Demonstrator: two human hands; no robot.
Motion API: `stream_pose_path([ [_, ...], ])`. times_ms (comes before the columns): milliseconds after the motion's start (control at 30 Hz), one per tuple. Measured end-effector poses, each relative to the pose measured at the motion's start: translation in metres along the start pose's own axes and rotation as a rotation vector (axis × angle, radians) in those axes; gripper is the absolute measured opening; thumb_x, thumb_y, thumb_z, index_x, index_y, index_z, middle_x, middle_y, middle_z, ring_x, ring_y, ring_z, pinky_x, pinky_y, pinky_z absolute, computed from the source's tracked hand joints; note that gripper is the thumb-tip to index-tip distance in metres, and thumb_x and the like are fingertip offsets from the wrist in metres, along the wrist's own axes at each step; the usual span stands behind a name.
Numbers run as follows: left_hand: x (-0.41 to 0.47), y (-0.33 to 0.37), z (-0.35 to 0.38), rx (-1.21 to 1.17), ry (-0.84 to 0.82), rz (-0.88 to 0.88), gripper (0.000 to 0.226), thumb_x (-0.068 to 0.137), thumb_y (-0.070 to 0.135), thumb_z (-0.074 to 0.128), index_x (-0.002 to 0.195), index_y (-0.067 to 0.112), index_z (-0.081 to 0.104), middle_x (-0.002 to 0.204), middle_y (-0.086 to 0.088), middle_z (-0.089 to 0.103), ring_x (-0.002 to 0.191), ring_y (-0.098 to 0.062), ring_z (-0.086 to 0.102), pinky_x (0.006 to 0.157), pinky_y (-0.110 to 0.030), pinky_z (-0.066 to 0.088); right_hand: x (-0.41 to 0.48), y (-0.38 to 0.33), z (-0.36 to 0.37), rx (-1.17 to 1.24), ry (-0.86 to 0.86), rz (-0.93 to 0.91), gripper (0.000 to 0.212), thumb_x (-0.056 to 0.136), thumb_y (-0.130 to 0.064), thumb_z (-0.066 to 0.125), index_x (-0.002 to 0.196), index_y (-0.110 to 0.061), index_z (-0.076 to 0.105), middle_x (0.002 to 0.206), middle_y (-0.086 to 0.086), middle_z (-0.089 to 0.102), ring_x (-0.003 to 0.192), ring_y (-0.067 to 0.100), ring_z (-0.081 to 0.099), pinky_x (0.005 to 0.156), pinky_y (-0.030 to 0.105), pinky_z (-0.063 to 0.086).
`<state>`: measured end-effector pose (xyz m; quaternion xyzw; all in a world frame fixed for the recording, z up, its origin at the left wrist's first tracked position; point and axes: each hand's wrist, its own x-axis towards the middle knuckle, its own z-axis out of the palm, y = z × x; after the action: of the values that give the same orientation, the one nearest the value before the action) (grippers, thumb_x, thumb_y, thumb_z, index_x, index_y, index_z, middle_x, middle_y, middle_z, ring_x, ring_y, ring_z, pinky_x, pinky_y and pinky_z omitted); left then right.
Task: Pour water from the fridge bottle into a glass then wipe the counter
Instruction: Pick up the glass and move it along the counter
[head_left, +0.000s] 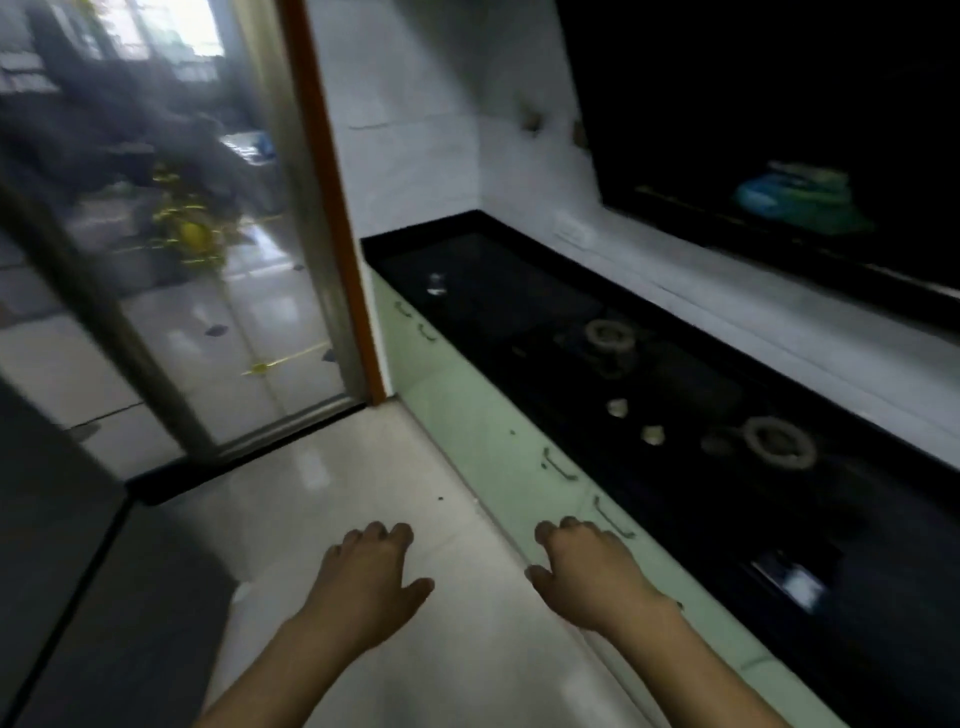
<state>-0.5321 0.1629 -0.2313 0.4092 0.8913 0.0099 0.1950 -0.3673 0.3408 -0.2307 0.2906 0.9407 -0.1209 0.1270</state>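
A black counter (498, 280) runs along the right wall, over pale green cabinets. A small clear glass (436, 284) stands on its far end. My left hand (369, 577) hovers over the pale floor, palm down, fingers curled and holding nothing. My right hand (587, 571) hangs beside the cabinet fronts, close to a drawer handle, also with nothing in it. No bottle and no cloth are in view. The dark panel (57, 545) at the lower left may be the fridge; I cannot tell.
A gas hob with two burners (610, 335) (779, 441) and two knobs sits in the counter. A sliding glass door (171, 260) with an orange frame stands at the left. A window on the right shows a blue-green object (802, 200). Glossy tiled floor (363, 483) lies ahead.
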Motion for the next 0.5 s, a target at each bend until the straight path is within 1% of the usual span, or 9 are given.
stream_pose_path([
  [100,0.026,0.086,0.01,0.057,-0.036,0.12,0.06,0.094,0.06,0.05,0.141,0.025,0.044,0.134,-0.003,0.054,0.123,-0.024,0.051,0.098,-0.036,0.042,-0.028,0.077,0.005,0.069,0.004,0.113,0.044,0.097,-0.046,0.048,0.13,-0.017,0.051,0.124,0.009,0.058,0.115,0.028,0.055,0.092,0.036,0.044],
  [233,0.056,0.177,0.02,0.11,-0.08,0.282,0.06,0.094,0.06,0.05,0.142,0.024,0.043,0.133,-0.002,0.054,0.124,-0.024,0.049,0.098,-0.035,0.04,-0.059,0.155,0.015,0.12,0.003,0.264,0.044,0.099,-0.046,0.047,0.131,-0.017,0.049,0.127,0.01,0.056,0.118,0.03,0.053,0.094,0.038,0.042],
  [333,0.078,0.234,0.029,0.158,-0.11,0.405,0.057,0.094,0.058,0.05,0.139,0.024,0.044,0.131,-0.002,0.054,0.123,-0.023,0.048,0.098,-0.035,0.039,-0.079,0.203,0.023,0.173,0.009,0.391,0.046,0.098,-0.046,0.048,0.135,-0.019,0.047,0.129,0.009,0.055,0.119,0.031,0.053,0.096,0.039,0.042],
  [500,0.114,0.318,0.05,0.219,-0.173,0.617,0.062,0.093,0.058,0.052,0.144,0.026,0.042,0.138,-0.002,0.05,0.127,-0.024,0.046,0.103,-0.036,0.04,-0.114,0.266,0.036,0.29,0.023,0.608,0.039,0.096,-0.045,0.05,0.128,-0.022,0.052,0.124,0.006,0.058,0.114,0.028,0.056,0.092,0.035,0.044],
])
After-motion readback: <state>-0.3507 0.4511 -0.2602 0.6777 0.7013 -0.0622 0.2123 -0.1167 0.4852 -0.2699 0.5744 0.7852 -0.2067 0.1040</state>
